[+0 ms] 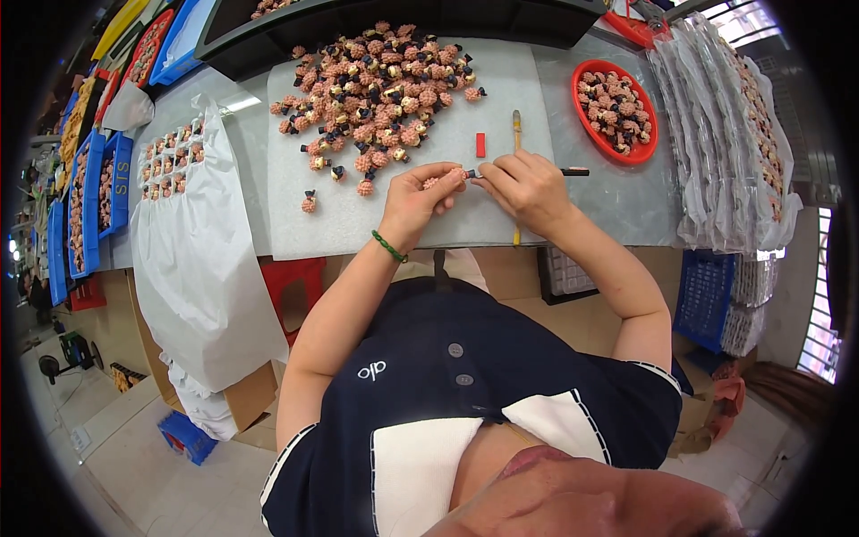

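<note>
My left hand (417, 202) is closed around a small doll figurine (455, 176) with bumpy pink hair, its dark end pointing right. At that dark end my right hand (530, 191) closes thumb and fingers in a pinch. A black pen-like stick (575, 171) shows beyond the right hand; whether it is held or lying there I cannot tell. Under that same hand runs a thin yellow-handled tool (516, 132), its middle hidden. A small red strip (480, 145) lies just beyond the hands. Farther off on the white mat (510, 80) spreads a big pile of similar figurines (380, 98).
A red bowl (580, 116) of figurines stands at the right, before stacked plastic-wrapped trays (716, 134). Black bins (403, 25) line the far edge. Leftward are a white sheet (201, 259) under rows of figurines and blue trays (116, 183).
</note>
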`<state>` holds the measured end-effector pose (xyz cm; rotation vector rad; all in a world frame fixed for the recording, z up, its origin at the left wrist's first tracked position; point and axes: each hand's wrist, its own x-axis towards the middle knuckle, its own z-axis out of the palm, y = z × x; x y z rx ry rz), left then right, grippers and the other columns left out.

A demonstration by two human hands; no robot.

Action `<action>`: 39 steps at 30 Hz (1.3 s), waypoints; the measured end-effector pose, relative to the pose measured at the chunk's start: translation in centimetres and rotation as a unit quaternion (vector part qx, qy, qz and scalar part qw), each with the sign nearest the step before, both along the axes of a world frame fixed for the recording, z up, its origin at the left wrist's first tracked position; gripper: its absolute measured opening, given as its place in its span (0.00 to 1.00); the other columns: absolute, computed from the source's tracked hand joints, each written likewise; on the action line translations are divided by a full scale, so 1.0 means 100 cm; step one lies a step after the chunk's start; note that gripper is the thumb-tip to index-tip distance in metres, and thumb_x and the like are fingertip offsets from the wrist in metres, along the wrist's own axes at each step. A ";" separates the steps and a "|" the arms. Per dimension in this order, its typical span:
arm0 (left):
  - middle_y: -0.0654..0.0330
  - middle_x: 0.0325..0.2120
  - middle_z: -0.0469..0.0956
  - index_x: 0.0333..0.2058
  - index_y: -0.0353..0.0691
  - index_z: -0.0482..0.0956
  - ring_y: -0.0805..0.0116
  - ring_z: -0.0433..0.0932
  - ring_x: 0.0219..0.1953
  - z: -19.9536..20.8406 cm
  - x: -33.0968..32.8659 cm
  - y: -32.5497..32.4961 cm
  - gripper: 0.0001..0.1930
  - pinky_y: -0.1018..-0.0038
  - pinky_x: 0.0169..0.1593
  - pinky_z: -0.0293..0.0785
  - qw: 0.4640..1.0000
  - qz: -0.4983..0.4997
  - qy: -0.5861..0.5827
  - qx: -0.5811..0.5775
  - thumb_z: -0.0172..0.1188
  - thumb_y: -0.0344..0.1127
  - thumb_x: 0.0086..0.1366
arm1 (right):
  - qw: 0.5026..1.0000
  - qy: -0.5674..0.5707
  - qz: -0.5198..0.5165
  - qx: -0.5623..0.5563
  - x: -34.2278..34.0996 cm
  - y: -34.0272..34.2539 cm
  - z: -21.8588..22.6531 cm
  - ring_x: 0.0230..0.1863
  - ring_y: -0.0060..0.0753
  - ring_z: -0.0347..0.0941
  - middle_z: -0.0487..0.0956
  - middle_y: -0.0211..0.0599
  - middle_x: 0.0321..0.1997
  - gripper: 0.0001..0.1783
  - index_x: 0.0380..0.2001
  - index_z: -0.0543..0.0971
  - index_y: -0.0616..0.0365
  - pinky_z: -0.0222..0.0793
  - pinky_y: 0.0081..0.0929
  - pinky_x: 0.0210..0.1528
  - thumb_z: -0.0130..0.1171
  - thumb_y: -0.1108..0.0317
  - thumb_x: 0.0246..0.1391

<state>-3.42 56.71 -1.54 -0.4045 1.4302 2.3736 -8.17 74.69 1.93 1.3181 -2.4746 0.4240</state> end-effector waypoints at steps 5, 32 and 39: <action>0.63 0.24 0.76 0.37 0.32 0.75 0.83 0.67 0.20 0.000 0.000 -0.001 0.12 0.88 0.22 0.62 1.000 -0.003 -0.003 -0.003 0.58 0.33 0.56 | 0.989 -0.030 -0.099 -0.108 -0.003 0.001 0.005 0.25 0.38 0.69 0.72 0.38 0.27 0.11 0.33 0.74 0.60 0.65 0.29 0.26 0.57 0.70 0.44; 0.63 0.26 0.76 0.39 0.32 0.74 0.84 0.66 0.21 0.007 0.018 -0.007 0.12 0.89 0.22 0.60 1.000 -0.010 0.017 0.005 0.56 0.32 0.57 | 1.000 0.010 0.028 -0.005 0.012 -0.009 0.018 0.25 0.26 0.67 0.69 0.28 0.23 0.11 0.27 0.74 0.56 0.65 0.23 0.24 0.59 0.65 0.37; 0.63 0.24 0.76 0.37 0.32 0.75 0.83 0.67 0.20 0.005 0.018 -0.006 0.12 0.88 0.22 0.61 1.000 -0.006 0.016 0.007 0.58 0.32 0.56 | 0.999 0.030 0.021 -0.005 0.012 -0.009 0.014 0.25 0.25 0.67 0.69 0.28 0.22 0.10 0.25 0.73 0.56 0.64 0.23 0.23 0.58 0.64 0.37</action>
